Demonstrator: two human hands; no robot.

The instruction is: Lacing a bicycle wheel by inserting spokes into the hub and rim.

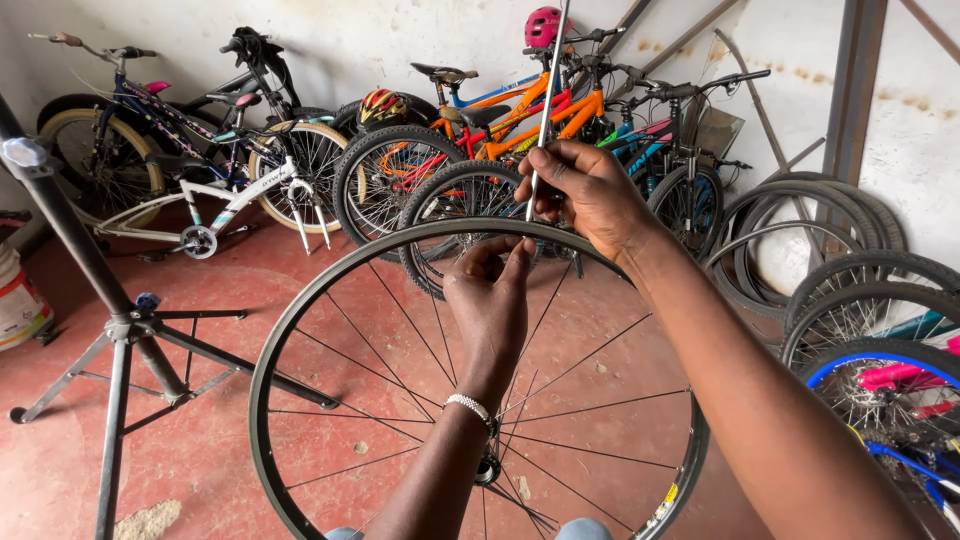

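Observation:
A bare bicycle wheel rim [290, 330] with thin spokes and a hub [488, 468] stands upright in front of me, its lower edge between my knees. My left hand [492, 300] reaches through the spokes, fingertips pinched at the rim's top inner edge. Just above the rim's top, my right hand [590, 190] grips a long thin metal spoke [550, 90]. The spoke points up and its lower end meets the rim near my left fingertips. A beaded bracelet [468, 405] circles my left wrist.
A black repair stand [120, 330] with tripod legs stands at the left on the red floor. Several bicycles [480, 130] lean along the back wall, with helmets on them. Loose tyres and wheels [850, 280] are piled at the right. A white bucket [18, 300] sits far left.

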